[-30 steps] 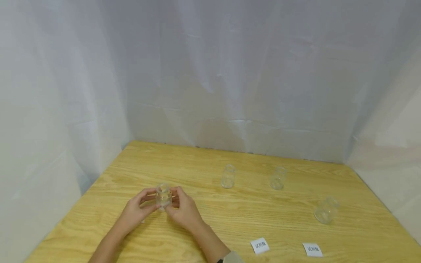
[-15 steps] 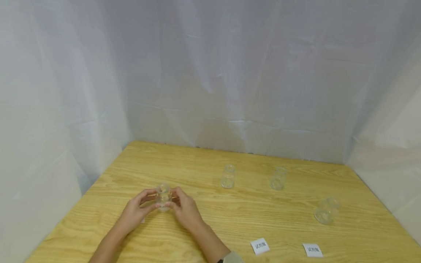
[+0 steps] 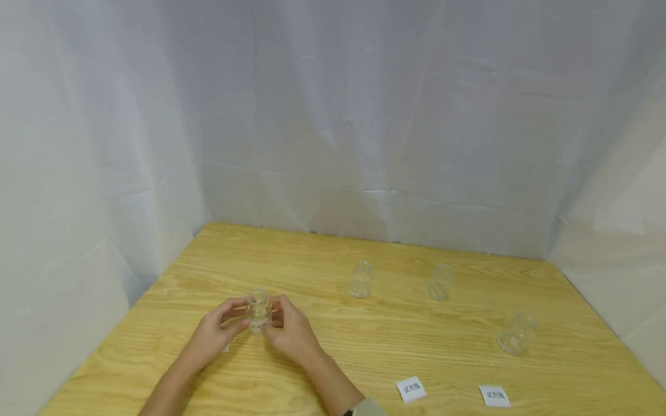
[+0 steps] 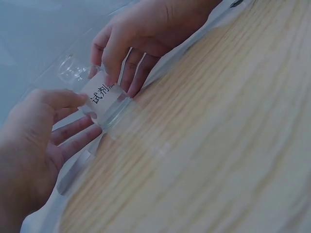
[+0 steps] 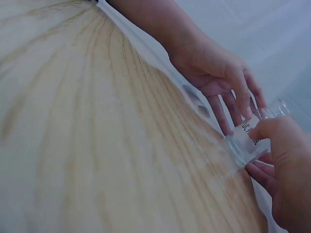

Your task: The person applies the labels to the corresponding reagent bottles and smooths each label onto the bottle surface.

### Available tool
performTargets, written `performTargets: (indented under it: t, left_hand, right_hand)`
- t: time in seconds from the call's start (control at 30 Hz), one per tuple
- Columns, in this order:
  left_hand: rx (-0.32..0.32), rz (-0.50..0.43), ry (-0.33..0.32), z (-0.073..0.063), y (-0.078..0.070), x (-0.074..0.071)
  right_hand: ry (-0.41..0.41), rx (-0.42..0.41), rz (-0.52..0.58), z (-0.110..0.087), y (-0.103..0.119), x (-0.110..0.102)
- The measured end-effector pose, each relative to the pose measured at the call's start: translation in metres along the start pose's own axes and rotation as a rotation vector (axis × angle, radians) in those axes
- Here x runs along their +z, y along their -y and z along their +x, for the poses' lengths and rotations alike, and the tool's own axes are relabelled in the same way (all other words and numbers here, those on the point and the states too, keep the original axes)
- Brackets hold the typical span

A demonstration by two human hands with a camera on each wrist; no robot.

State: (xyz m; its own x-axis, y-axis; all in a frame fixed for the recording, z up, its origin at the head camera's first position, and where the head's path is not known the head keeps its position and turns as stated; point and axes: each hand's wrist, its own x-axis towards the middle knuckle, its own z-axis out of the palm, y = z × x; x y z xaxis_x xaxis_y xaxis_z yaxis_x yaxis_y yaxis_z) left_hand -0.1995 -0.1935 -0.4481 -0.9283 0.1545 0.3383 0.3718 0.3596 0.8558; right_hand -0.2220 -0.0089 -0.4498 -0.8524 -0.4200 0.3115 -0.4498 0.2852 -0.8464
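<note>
A small clear glass bottle [image 3: 258,310] stands upright at the left of the table, between both hands. From its left side my left hand [image 3: 214,334] grips it, thumb at the front and fingers round the back. My right hand [image 3: 293,334] holds the opposite side the same way. On the glass, facing me, sits a white paper label [image 4: 99,91] with black handwritten characters. In the left wrist view both thumbs press at its edges, and the right thumb covers part of the writing. The right wrist view also shows the label [image 5: 243,127], partly hidden behind a thumb.
Two clear glass bottles, one nearer the middle [image 3: 361,279] and one farther right [image 3: 440,282], stand toward the back. Another bottle [image 3: 516,334] is at the right. Two written labels [image 3: 411,389] [image 3: 495,396] lie near the front. A white scrap [image 3: 226,348] peeks out beside the left hand.
The thumbs have shifted over the label: half a second ago the right thumb reached across the bottle's front, now it is lower and farther right. Bottle and hands stay in place.
</note>
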Motion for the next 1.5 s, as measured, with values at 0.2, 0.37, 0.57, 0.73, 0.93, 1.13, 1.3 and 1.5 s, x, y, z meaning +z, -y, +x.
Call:
performTargets:
  t: [0.2,0.37,0.57,0.73,0.93,1.13,1.3,1.5]
  left_hand:
    - [-0.033,-0.097,0.015,0.0008,0.0009,0.0016]
    - [0.000,0.028,-0.019,0.0005,0.0014,0.0013]
    - [0.092,0.073,-0.056,0.0001,0.0036,0.0018]
    - [0.098,0.077,-0.055,0.0000,0.0044,0.0012]
    - [0.061,0.039,-0.025,-0.0008,0.0001,-0.0002]
    - [0.013,-0.012,-0.011,-0.0010,-0.0031,-0.0002]
    - [0.019,-0.025,-0.021,0.0001,-0.0030,0.0021]
    - [0.053,-0.045,-0.032,0.0009,-0.0025,0.0024]
  right_hand:
    - [-0.033,-0.092,-0.148,0.0006,-0.0012,0.0054]
    - [-0.065,-0.150,-0.150,0.0005,-0.0040,0.0070]
    - [-0.061,-0.167,-0.114,-0.0002,-0.0053,0.0044]
    - [-0.055,-0.135,-0.065,-0.0005,-0.0041,0.0027]
    - [-0.057,-0.063,-0.038,-0.0016,-0.0018,0.0015]
    - [-0.064,-0.020,-0.020,0.0000,-0.0022,0.0026]
    - [-0.065,0.044,0.020,0.0008,-0.0018,0.0041]
    - [-0.099,0.075,0.034,0.0025,0.0026,0.0042]
